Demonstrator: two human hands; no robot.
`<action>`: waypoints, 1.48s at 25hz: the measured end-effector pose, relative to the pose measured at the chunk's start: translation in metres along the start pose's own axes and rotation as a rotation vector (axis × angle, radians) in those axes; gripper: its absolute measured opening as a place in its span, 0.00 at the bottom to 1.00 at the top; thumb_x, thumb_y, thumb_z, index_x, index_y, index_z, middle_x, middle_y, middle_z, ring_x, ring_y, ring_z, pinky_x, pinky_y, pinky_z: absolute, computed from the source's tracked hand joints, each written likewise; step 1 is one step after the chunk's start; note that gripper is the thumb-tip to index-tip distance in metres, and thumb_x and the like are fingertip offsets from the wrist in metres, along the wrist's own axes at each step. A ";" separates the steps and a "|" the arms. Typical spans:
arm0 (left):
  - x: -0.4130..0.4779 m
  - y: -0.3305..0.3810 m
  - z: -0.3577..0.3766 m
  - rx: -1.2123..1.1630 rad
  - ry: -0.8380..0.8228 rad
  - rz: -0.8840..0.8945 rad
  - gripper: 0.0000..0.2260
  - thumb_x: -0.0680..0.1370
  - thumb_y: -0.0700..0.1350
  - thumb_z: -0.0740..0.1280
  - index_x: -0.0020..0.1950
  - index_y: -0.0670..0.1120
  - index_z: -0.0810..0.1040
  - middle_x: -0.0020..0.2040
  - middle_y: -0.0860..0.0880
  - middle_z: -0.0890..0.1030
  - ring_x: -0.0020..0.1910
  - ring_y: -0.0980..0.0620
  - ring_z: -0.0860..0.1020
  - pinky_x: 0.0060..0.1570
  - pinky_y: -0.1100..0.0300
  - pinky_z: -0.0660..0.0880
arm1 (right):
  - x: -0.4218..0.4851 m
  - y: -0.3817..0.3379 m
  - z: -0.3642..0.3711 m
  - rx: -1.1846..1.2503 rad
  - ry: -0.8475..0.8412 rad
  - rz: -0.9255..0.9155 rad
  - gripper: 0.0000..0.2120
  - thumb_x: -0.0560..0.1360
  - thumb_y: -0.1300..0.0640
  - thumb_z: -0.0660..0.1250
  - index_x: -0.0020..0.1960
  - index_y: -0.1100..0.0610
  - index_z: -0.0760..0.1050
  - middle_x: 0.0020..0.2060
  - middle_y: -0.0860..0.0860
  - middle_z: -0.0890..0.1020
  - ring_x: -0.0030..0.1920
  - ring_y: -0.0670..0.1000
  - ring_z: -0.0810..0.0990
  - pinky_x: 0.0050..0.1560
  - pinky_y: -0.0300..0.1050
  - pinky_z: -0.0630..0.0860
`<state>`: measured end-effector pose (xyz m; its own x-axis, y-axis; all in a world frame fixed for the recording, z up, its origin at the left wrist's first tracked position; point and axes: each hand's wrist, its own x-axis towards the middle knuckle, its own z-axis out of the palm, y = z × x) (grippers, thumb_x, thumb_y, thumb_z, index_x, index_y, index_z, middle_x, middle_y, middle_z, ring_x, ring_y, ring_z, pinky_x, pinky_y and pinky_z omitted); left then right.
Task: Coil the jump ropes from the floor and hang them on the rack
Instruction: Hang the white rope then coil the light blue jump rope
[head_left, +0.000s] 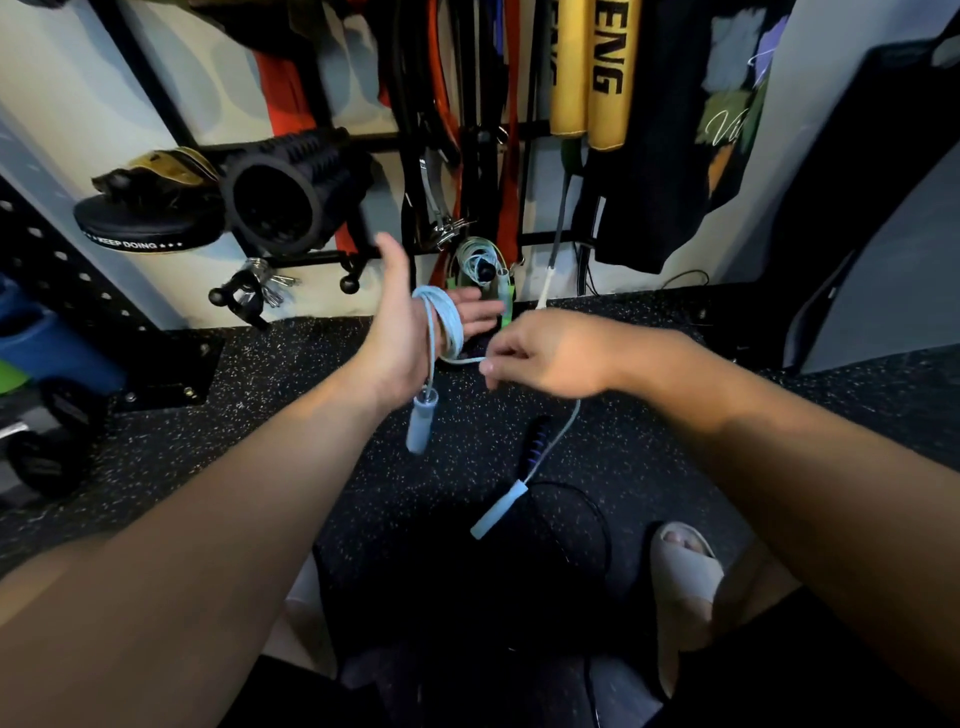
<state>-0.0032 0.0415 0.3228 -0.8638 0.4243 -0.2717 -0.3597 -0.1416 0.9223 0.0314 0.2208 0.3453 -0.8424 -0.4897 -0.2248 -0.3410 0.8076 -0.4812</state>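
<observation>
Pinching the pale-blue plastic jump rope (551, 441) in our right hand (550, 358), we wind it round our open, flat left hand (410, 332) before the black wall rack (535, 127), and even tension should keep loops neat.

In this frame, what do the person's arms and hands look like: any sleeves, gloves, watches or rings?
Both forearms are bare all the way to the bottom edge, with no sleeves showing. The left hand and right hand wear no gloves. No watch, wristband or ring can be seen, though motion blur softens the fingers.
</observation>
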 end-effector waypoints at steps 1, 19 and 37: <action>-0.002 -0.002 0.005 0.094 -0.035 -0.037 0.51 0.74 0.76 0.33 0.61 0.35 0.76 0.52 0.38 0.86 0.54 0.44 0.85 0.65 0.47 0.74 | -0.001 -0.002 -0.003 -0.052 0.014 -0.015 0.14 0.82 0.45 0.61 0.48 0.50 0.82 0.30 0.45 0.76 0.28 0.38 0.74 0.29 0.31 0.64; -0.015 0.000 0.004 -0.313 -0.404 -0.123 0.55 0.64 0.84 0.41 0.48 0.35 0.80 0.38 0.40 0.84 0.39 0.41 0.85 0.53 0.52 0.81 | 0.014 0.064 0.047 0.512 0.261 0.114 0.19 0.83 0.46 0.57 0.43 0.57 0.77 0.33 0.60 0.75 0.33 0.52 0.75 0.38 0.54 0.79; -0.010 -0.009 0.014 0.305 -0.326 -0.264 0.56 0.70 0.76 0.29 0.59 0.36 0.80 0.49 0.34 0.85 0.54 0.38 0.84 0.56 0.57 0.80 | -0.008 -0.001 -0.022 0.050 0.139 -0.029 0.14 0.72 0.41 0.73 0.38 0.51 0.81 0.31 0.45 0.79 0.31 0.42 0.73 0.33 0.38 0.68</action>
<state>0.0137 0.0507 0.3216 -0.5848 0.6740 -0.4513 -0.3896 0.2546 0.8851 0.0296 0.2309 0.3660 -0.8836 -0.4592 -0.0922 -0.3476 0.7749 -0.5278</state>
